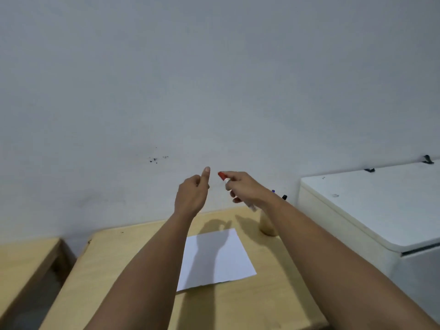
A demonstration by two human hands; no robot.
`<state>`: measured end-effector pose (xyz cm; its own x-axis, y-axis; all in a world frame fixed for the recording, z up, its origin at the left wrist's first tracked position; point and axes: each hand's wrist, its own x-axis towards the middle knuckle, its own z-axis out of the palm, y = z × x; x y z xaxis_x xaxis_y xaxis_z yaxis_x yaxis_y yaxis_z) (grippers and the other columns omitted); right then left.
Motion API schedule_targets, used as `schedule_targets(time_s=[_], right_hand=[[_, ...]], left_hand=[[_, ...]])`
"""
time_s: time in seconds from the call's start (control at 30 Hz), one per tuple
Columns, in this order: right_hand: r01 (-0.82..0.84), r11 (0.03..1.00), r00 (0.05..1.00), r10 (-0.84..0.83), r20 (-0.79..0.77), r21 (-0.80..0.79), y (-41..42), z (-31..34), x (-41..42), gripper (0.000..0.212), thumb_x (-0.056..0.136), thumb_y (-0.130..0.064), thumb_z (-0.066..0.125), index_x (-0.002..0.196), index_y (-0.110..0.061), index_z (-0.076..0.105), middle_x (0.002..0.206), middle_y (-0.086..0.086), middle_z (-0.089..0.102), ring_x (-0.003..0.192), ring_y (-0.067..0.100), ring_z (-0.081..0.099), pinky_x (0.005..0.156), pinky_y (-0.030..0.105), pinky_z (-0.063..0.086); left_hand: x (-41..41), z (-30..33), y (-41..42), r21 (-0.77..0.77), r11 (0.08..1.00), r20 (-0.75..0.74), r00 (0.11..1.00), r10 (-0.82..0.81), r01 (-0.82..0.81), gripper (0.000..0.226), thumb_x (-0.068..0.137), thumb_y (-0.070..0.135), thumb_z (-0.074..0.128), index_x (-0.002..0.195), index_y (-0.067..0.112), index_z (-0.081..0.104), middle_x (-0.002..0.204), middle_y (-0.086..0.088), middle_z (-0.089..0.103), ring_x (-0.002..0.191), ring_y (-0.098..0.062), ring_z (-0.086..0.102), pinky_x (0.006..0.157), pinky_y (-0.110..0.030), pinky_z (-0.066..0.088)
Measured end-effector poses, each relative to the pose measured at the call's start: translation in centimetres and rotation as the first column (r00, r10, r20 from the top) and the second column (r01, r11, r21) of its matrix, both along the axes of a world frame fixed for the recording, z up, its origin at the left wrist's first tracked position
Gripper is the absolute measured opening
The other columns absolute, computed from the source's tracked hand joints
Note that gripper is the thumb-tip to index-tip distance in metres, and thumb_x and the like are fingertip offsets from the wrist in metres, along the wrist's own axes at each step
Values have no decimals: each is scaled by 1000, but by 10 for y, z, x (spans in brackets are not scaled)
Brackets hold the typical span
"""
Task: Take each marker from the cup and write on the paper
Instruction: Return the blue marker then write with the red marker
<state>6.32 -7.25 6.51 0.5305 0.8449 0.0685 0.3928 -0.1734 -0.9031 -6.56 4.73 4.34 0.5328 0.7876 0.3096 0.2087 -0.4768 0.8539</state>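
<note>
My right hand (245, 188) is raised above the table and grips a white marker with a red cap (223, 176), cap end pointing left. My left hand (192, 195) hovers just left of that cap, fingers loosely curled with one finger up, holding nothing. A blank white paper (214, 257) lies on the wooden table (114, 270) below both hands. The cup (267, 226) stands at the table's far right, mostly hidden behind my right forearm. The tips of two other markers, a purple one (273, 191) and a black one (284, 197), show above my wrist.
A white chest-like appliance (371, 208) stands right of the table. A second wooden surface (21, 260) sits at the left, with a gap between it and the table. A plain wall rises directly behind the table.
</note>
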Motion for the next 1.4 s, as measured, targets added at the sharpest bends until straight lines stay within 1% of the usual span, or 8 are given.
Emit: schedule_targets(time_s=[0.33, 0.67, 0.73, 0.87, 1.03, 1.1, 1.27, 1.4], right_hand=[[-317, 948, 940, 314, -133, -6, 104, -49, -116, 24, 91, 1, 82, 113, 3, 73, 106, 27, 80, 70, 16, 71, 68, 26, 52], [-295, 946, 760, 317, 568, -132, 153, -78, -118, 18, 99, -12, 70, 117, -17, 72, 107, 5, 81, 91, 27, 72, 80, 36, 54], [-204, 977, 821, 203, 534, -58, 144, -87, -90, 15, 101, -14, 68, 116, -19, 68, 104, 7, 81, 84, 28, 74, 76, 35, 54], [34, 988, 991, -14, -130, 153, 139, -87, -70, 18, 108, -8, 54, 104, -22, 64, 110, 23, 79, 65, 27, 75, 62, 31, 59], [157, 949, 550, 145, -822, 272, 141, -87, -76, 32, 105, -5, 47, 119, -14, 74, 114, 17, 83, 87, 27, 83, 67, 31, 63], [146, 942, 509, 192, -839, 304, 141, -96, -80, 32, 103, 2, 51, 118, -16, 72, 107, 10, 84, 86, 22, 83, 63, 28, 62], [158, 980, 805, -56, -590, 124, 150, -121, -95, 36, 107, -47, 59, 95, -17, 75, 60, 1, 64, 43, 9, 51, 46, 20, 33], [83, 991, 910, -32, -414, 106, 158, -146, -121, 19, 102, -27, 68, 99, -11, 78, 72, 9, 72, 52, 17, 56, 46, 22, 41]], left_hand=[[-136, -37, 91, -16, 994, -157, 982, 103, -107, 73, 101, 56, 49, 67, -7, 65, 40, 6, 37, 42, -16, 32, 52, -32, 30], [-171, -73, 145, -458, 835, -2, 940, 341, -304, 42, 103, 35, 44, 84, 3, 65, 67, -13, 52, 59, -29, 45, 59, -34, 40], [-188, -83, 159, -267, 869, -138, 909, 392, -416, 54, 106, 43, 40, 78, 4, 65, 70, -18, 62, 67, -38, 59, 66, -39, 49], [-180, -119, 149, 345, 908, -538, 743, 398, -237, 54, 105, 55, 30, 81, 15, 56, 96, -11, 70, 93, -35, 64, 79, -41, 44], [-164, -164, 138, 514, 852, -776, 477, 414, 96, 54, 104, 55, 28, 124, 17, 60, 125, -6, 64, 118, -31, 55, 95, -47, 37], [-165, -166, 142, 520, 849, -776, 470, 421, 98, 57, 104, 58, 27, 124, 17, 60, 127, -6, 63, 118, -31, 54, 95, -46, 37], [-175, -153, 128, 626, 780, -554, 691, 464, -22, 55, 93, 69, 39, 106, 20, 61, 104, 0, 61, 99, -29, 54, 86, -43, 43], [-185, -157, 87, 697, 714, -418, 848, 326, 69, 41, 90, 60, 51, 94, 22, 65, 97, 6, 61, 90, -22, 51, 81, -40, 41]])
